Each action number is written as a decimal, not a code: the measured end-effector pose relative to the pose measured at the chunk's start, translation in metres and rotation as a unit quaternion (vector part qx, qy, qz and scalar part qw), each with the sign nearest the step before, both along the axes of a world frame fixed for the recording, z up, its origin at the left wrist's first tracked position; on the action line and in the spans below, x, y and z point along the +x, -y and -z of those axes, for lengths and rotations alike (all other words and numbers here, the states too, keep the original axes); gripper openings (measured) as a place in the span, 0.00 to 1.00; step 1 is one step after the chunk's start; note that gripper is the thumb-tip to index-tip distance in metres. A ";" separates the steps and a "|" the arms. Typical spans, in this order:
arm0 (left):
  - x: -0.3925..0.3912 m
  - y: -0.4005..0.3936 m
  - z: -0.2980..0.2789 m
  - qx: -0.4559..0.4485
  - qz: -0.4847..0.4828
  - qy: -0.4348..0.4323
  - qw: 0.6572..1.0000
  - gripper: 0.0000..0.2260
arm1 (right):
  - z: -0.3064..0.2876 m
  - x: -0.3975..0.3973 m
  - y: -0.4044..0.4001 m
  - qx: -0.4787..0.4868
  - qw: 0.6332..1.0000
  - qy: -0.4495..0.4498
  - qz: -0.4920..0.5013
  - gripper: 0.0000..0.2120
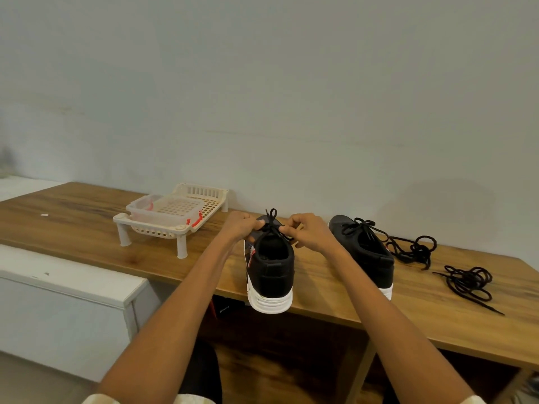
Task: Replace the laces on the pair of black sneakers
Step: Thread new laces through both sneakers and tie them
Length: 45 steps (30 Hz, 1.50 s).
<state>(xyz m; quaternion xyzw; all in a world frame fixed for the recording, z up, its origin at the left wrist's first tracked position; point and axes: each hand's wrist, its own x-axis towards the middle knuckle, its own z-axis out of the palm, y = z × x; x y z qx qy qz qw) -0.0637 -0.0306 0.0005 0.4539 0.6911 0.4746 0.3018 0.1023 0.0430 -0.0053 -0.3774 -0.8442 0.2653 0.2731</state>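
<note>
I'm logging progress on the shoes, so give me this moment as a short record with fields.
left hand: pinches the lace at the near sneaker's bow
right hand: pinches the same lace
near sneaker: heel over the table edge, bow half tied
far sneaker: laced, bow tied
loose laces: two dark tangles right of the sneakers
rack: cream plastic, at left

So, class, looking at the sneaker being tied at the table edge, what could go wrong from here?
1. The near sneaker has its heel hanging past the table edge; a hard pull by the hands, left and right, might tip it off.
2. The two loose lace piles lie close together and could tangle.
3. The nearer pile's tip lies near the edge, so it may slip down.
</note>
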 end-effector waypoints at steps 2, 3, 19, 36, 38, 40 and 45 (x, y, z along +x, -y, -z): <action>0.000 -0.001 0.001 -0.015 -0.002 -0.005 1.000 0.08 | 0.000 0.003 0.000 -0.015 1.000 -0.003 -0.011 0.11; 0.000 -0.002 0.001 -0.019 -0.002 -0.010 1.000 0.08 | 0.001 0.004 -0.001 -0.020 1.000 -0.001 -0.015 0.11; 0.001 0.000 0.004 -0.041 0.026 -0.014 0.999 0.12 | -0.002 -0.023 0.010 -0.015 0.998 0.034 0.053 0.22; -0.001 -0.003 0.007 0.025 0.038 0.143 0.989 0.05 | -0.005 -0.030 0.022 -0.192 0.965 -0.166 0.065 0.09; -0.002 -0.004 0.008 0.030 0.032 0.132 0.990 0.06 | -0.006 -0.030 0.022 -0.186 0.968 -0.156 0.059 0.10; -0.004 -0.006 0.008 0.034 0.031 0.113 0.992 0.08 | -0.006 -0.031 0.022 -0.172 0.975 -0.128 0.055 0.14; -0.001 -0.007 0.009 0.032 0.016 0.111 0.993 0.08 | -0.007 -0.028 0.024 -0.205 0.966 -0.150 0.055 0.12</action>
